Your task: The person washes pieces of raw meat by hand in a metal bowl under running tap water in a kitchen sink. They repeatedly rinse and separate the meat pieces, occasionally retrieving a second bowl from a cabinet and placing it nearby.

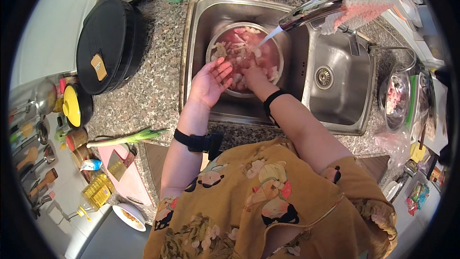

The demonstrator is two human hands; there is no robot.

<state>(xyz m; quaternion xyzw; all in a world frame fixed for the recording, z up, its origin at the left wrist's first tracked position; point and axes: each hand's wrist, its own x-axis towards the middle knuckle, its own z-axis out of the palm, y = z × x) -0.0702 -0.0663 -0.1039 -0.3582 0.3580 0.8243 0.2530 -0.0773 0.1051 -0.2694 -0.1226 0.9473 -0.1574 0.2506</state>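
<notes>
A round metal bowl (281, 62) stands in the larger basin of the steel sink, filled with reddish water. Pale pieces of raw meat (238, 43) lie in it. My right hand (255, 76) reaches into the bowl, its fingers sunk among the meat and hidden by the cloudy water. Over the bowl's left rim I hold my left hand (213, 82) palm up, fingers apart and nothing in it. From the chrome faucet (306, 12) at the upper right, a stream of water (269, 36) runs into the bowl.
Right of the bowl is a smaller sink basin (342, 97) with a drain. A glass bowl of meat (396, 98) sits beyond it. On the left are a black lidded pan (108, 43), a green onion (127, 139), a pink cutting board (130, 184) with a cleaver (117, 165), and an oil bottle (98, 192).
</notes>
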